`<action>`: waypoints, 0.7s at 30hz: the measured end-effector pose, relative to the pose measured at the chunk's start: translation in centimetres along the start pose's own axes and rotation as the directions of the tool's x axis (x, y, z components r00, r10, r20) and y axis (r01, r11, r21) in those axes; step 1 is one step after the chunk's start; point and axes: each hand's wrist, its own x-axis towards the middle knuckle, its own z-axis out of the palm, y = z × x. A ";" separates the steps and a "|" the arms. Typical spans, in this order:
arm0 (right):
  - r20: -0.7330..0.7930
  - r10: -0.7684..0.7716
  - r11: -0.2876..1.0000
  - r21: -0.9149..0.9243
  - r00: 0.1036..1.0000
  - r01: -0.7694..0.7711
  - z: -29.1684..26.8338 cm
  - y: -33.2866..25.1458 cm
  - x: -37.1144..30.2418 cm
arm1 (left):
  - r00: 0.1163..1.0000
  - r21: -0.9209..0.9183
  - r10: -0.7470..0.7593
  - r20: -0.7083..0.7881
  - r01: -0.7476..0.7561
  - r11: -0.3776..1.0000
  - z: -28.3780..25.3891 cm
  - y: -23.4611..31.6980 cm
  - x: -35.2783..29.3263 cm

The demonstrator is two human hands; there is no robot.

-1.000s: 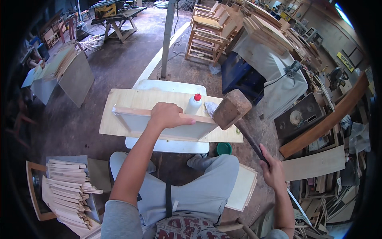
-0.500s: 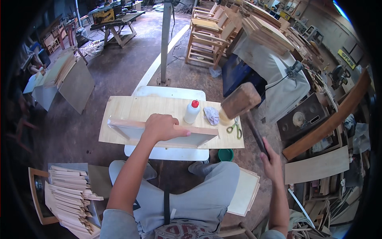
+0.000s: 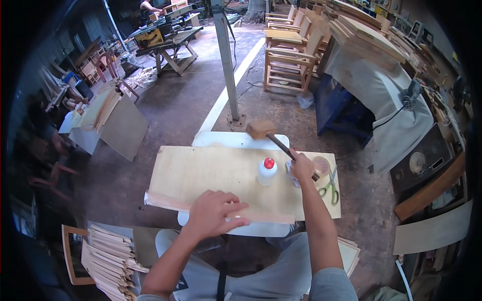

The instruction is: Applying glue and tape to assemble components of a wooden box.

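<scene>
My right hand [image 3: 303, 168] is closed round the dark handle of a wooden mallet [image 3: 261, 129], whose blocky head hangs over the far edge of the white stool [image 3: 241, 138]. My left hand [image 3: 216, 214] straddles the pale edge of a wooden frame [image 3: 268, 217], with fingers to the far side and thumb to the near side. This frame stands along the front of a light wooden board [image 3: 211, 170]; its panel is mostly hidden. Beside my right hand is a white bottle with a red cap [image 3: 267, 171]. Green-handled scissors [image 3: 330, 190] and a roll of tape [image 3: 321, 165] lie farther right.
Thin wooden strips [image 3: 108, 261] are piled at the lower left. A metal post [image 3: 227, 65] rises beyond the stool. Stacked wooden chairs [image 3: 288, 55] and a cloth-covered bench [image 3: 361, 75] stand at the back right. Another person [image 3: 148, 7] is at a far machine table.
My right hand has brought the mallet inward and left, over the board. The frame, with my left hand at it, now appears more edge-on at the board's front. My view has shifted.
</scene>
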 end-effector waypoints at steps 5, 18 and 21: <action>0.001 -0.106 0.994 0.005 0.994 0.106 4.0 1.7 0.4 | 0.993 -0.052 0.110 -0.033 -0.111 0.992 1.8 2.6 1.8; -0.093 -0.411 0.397 0.877 0.907 0.271 -20.0 -4.4 -16.0 | 0.809 -0.382 -0.201 -0.553 -0.032 0.923 -7.6 -2.0 0.5; -0.187 -0.407 0.474 0.794 0.894 0.381 -25.6 -9.9 -14.6 | 0.677 -0.659 -0.396 -0.621 -0.176 0.731 -4.4 -6.4 -0.5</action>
